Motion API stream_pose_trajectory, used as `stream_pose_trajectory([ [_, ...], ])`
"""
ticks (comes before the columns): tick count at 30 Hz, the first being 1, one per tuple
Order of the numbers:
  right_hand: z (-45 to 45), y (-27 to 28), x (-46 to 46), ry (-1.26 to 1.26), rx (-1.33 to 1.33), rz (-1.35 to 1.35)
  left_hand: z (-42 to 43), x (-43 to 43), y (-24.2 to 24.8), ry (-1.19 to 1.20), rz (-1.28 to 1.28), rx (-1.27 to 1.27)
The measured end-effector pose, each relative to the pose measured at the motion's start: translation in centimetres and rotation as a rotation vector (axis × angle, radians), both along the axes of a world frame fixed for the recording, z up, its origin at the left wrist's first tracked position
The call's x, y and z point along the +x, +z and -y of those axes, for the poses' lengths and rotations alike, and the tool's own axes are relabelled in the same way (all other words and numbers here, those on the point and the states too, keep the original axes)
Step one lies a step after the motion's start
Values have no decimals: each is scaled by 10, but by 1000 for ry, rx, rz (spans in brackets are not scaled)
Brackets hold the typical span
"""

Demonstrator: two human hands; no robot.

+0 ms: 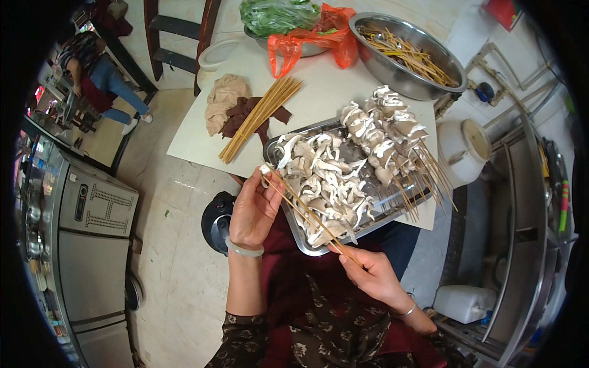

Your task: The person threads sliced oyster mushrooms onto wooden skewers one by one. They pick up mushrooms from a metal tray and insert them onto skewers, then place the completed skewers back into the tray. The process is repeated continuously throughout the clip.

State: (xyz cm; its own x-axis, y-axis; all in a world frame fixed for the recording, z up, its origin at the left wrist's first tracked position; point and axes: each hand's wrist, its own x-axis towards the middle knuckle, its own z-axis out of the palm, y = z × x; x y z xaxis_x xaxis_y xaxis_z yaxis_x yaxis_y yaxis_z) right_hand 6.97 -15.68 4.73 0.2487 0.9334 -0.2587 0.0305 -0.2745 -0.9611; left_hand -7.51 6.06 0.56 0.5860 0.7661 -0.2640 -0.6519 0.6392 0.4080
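My right hand (370, 273) grips the lower ends of two thin wooden skewers (317, 221), which slant up and to the left. At their upper ends, my left hand (255, 207) holds a small piece of oyster mushroom (266, 170) between thumb and fingers. Just right of my left hand, loose oyster mushrooms (322, 179) are heaped in a rectangular metal tray (313, 250). Skewered mushrooms (386, 133) lie across the tray's right side, their bare stick ends pointing down and right. A bundle of wooden skewers (260, 119) rests on the table beyond the tray.
Brown cloths (228, 103) lie beside the bundle on the white table (198, 142). A steel basin (409, 78) of sticks, a red plastic bag (287, 53) and bagged greens (278, 16) stand at the back. A white bucket (453, 152) is at right. Another person (96, 78) stands far left.
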Motion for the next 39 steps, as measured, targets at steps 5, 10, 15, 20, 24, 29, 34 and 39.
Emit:
stream_pose_trajectory([
  [5, -18, -17, -3, -56, 31, 41, 36, 18, -1, -202, -202, 91],
  [10, -23, -29, 6, -154, 95, -79, 51, 38, -7, -418, -259, 208],
  [15, -16, -28, 23, -310, 102, -155, -2, 84, -14, -74, -876, 924],
  [20, -7, -24, 34, -374, 128, -156, -36, 110, -24, -4, -1461, 1454],
  [24, -5, -24, 40, -406, 156, -164, -42, 92, -31, -6, -1288, 1402],
  [29, -18, -27, 43, -366, 119, -155, -15, 57, -26, -194, -718, 669],
  [34, -65, -38, 31, -405, 315, -45, 27, 56, -22, -293, -298, 404],
  [39, -94, -41, 30, -533, 265, -139, 54, 64, -21, -410, -173, 346],
])
